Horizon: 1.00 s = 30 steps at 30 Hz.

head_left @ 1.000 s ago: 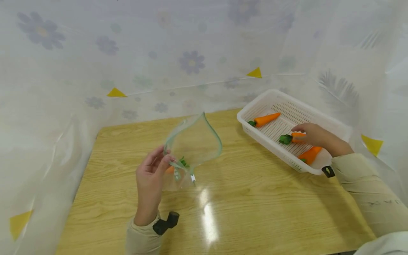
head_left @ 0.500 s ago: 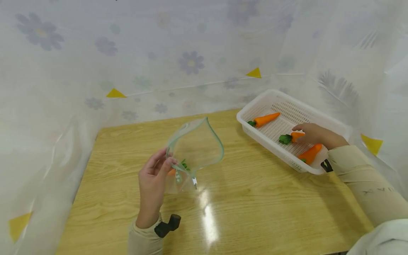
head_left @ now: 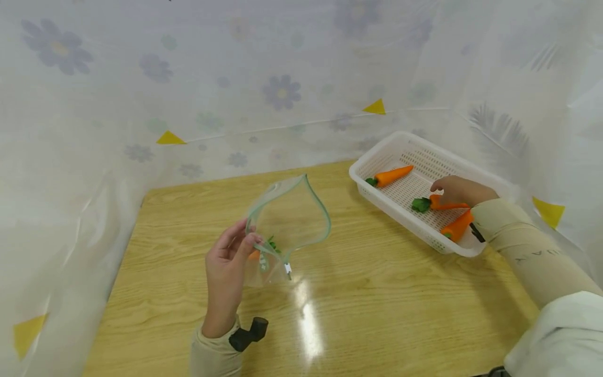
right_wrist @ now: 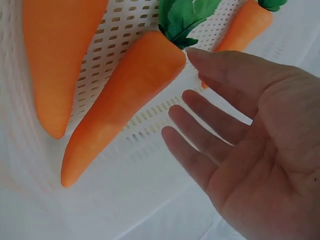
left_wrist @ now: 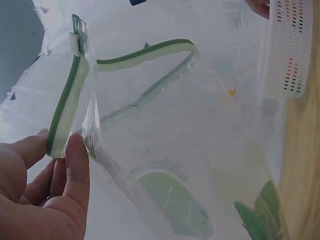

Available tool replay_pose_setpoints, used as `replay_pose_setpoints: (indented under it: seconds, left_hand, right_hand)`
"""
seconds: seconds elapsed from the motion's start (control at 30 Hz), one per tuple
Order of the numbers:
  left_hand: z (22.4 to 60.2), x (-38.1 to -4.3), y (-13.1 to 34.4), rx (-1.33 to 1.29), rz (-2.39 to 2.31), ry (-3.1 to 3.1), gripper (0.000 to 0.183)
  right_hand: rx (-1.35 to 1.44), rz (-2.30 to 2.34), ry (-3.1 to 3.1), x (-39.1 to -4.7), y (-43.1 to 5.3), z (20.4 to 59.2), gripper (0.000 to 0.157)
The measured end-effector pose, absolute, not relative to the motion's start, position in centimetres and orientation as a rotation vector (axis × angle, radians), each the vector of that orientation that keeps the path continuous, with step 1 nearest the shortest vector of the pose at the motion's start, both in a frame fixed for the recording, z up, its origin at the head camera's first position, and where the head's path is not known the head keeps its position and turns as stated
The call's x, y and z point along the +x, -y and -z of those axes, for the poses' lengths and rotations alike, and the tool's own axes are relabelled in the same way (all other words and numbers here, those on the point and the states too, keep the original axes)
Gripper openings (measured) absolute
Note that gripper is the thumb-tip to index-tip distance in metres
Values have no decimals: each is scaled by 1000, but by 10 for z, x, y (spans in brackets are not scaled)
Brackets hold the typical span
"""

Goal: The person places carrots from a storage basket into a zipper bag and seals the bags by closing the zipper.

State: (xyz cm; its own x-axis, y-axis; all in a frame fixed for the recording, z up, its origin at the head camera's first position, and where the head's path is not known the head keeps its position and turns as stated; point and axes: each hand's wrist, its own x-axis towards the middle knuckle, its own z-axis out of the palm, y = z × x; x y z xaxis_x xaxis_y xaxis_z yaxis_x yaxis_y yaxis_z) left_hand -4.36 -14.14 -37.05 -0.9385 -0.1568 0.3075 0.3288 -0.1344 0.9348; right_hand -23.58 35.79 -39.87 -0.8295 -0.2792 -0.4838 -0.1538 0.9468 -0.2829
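While the left hand pinched a green-rimmed clear plastic bag, the middle leafy-topped orange carrot slanted lengthwise just beside the nearer right hand, fingers loosely parted.

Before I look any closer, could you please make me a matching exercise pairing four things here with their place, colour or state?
Column one:
1. Zip bag
2. Basket
3. Left hand
4. Right hand

Column two:
A. Close by a carrot, gripping nothing
B. Pinching green edging
C. See-through, with its mouth open
D. White, with rows of small holes

Right pairs: 1-C, 2-D, 3-B, 4-A.
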Motion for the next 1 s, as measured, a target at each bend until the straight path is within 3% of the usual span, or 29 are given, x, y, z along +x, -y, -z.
replay_pose_setpoints:
  seconds: [0.63, 0.7, 0.83, 1.0]
  left_hand:
    - [370, -44, 140, -234, 2143, 1773, 32]
    - [370, -44, 140, -229, 2146, 1771, 32]
    - [370, -43, 140, -203, 2148, 1783, 32]
    - [371, -43, 140, -184, 2139, 1799, 32]
  right_hand:
    - [-427, 168, -2601, -249, -352, 427, 36]
    - [-427, 151, -2608, -250, -352, 430, 32]
    - [-397, 139, -2598, -251, -352, 435, 9]
    - [-383, 173, -2619, -247, -350, 433, 26]
